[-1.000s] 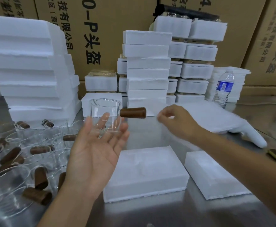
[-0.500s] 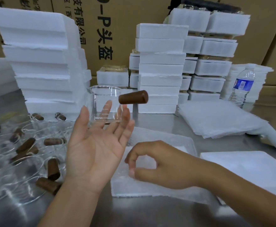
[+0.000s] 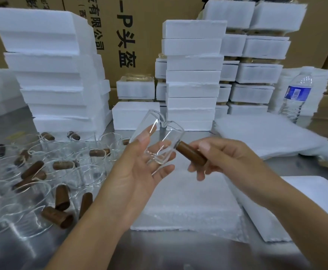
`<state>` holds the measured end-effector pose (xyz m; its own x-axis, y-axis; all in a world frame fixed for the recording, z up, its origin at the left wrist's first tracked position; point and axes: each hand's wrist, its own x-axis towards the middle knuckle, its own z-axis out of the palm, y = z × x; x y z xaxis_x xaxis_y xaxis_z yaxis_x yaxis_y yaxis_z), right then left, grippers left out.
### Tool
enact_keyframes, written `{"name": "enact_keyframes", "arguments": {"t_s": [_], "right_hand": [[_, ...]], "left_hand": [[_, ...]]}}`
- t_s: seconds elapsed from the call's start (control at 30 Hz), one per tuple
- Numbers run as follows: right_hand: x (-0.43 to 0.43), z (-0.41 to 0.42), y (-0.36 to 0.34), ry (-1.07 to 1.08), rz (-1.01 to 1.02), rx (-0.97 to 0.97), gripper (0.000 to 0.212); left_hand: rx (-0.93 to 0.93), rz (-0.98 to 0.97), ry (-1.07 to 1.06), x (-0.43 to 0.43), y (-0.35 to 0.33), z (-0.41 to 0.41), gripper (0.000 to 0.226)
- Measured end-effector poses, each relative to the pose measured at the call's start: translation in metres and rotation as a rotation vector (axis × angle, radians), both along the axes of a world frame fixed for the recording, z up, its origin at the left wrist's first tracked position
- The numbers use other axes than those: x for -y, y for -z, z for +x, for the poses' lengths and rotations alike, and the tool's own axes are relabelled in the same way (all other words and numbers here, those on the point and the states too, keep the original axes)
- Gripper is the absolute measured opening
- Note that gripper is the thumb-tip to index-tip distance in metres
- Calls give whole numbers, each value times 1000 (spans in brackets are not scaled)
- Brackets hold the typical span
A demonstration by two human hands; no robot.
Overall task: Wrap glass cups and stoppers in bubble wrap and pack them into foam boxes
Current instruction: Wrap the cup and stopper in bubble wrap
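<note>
My left hand (image 3: pixel 137 170) is palm up above the table and holds a clear glass cup (image 3: pixel 160 142), tilted on its side, between thumb and fingers. A brown wooden stopper (image 3: pixel 190 155) sticks out from the cup's right side. My right hand (image 3: pixel 229 158) grips that stopper with curled fingers. Below both hands a bubble wrap sheet (image 3: pixel 190 191) lies over a white foam box (image 3: pixel 182 221). Part of the stopper is hidden inside my right hand.
Several glass cups (image 3: pixel 48 172) and loose brown stoppers (image 3: pixel 57 217) crowd the table's left. Foam box stacks (image 3: pixel 192 75) stand behind and at left (image 3: pixel 56 75). A bubble wrap pile (image 3: pixel 266 137), a foam lid (image 3: pixel 311 193) and a water bottle (image 3: pixel 297 94) are at right.
My right hand came from the bubble wrap pile, laid a sheet on the foam box, then rose and took hold of the brown stopper. The cup tipped over in my left hand.
</note>
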<state>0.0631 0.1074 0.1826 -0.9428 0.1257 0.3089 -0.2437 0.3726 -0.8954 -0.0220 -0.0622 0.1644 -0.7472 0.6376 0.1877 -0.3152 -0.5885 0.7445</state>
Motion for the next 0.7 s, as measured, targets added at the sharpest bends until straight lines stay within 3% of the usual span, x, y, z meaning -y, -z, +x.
{"name": "enact_keyframes", "arguments": {"t_s": [0.1, 0.3, 0.33, 0.4, 0.47, 0.5, 0.57, 0.63, 0.7], "right_hand": [[3, 3, 4, -31, 95, 20, 31], [-3, 9, 9, 77, 70, -20, 31], [-5, 10, 9, 113, 67, -26, 29], [-11, 11, 9, 202, 29, -38, 26], [-17, 10, 11, 328, -48, -53, 28], [-20, 9, 12, 391, -103, -50, 31], [-24, 7, 13, 473, -272, -22, 33], [-27, 6, 13, 492, -439, 17, 34], [-29, 6, 12, 484, -544, 56, 34]], "left_hand": [[-71, -50, -11, -1, 1, 1, 37], [-174, -198, -88, -8, 4, 7, 28], [-199, -235, -111, -10, 4, 9, 37], [-272, -361, -174, -14, 4, 11, 82], [-423, -597, -277, -20, 5, 16, 114], [-525, -706, -348, -24, 7, 20, 109], [-731, -831, -442, -31, 9, 31, 77], [-950, -968, -402, -40, 8, 42, 42], [-1158, -1147, -306, -50, 7, 53, 29]]}}
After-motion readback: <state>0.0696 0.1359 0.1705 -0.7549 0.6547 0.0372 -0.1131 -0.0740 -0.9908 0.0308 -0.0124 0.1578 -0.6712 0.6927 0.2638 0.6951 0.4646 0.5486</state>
